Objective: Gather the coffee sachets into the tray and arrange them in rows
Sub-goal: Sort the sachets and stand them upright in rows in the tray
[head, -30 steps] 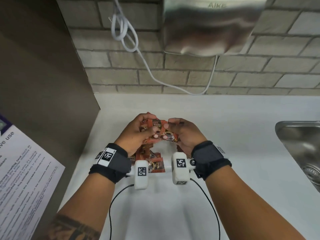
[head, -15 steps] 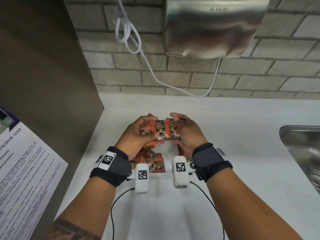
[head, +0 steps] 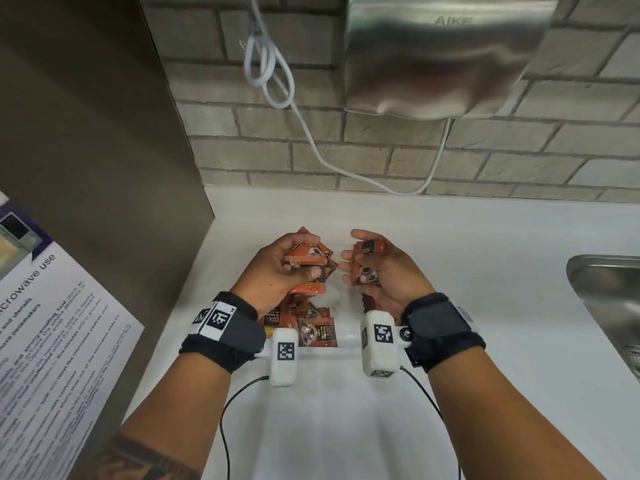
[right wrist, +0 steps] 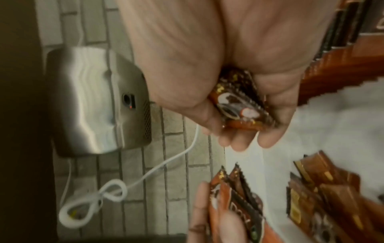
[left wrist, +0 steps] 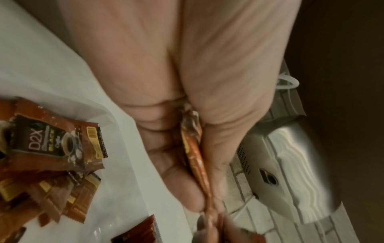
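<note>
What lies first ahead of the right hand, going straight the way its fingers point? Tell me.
Probably the left hand and its sachets: the right hand has its fingers pointing left across a small gap. Depth is unclear.

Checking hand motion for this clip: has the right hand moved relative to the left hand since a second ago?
Yes. The right hand has pulled rightward, away from the left hand; each grips its own sachets, above the loose sachets.

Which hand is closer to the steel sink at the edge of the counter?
Right. The right hand is on the sink's side of the counter; the left hand is farther away, beyond the right one.
</note>
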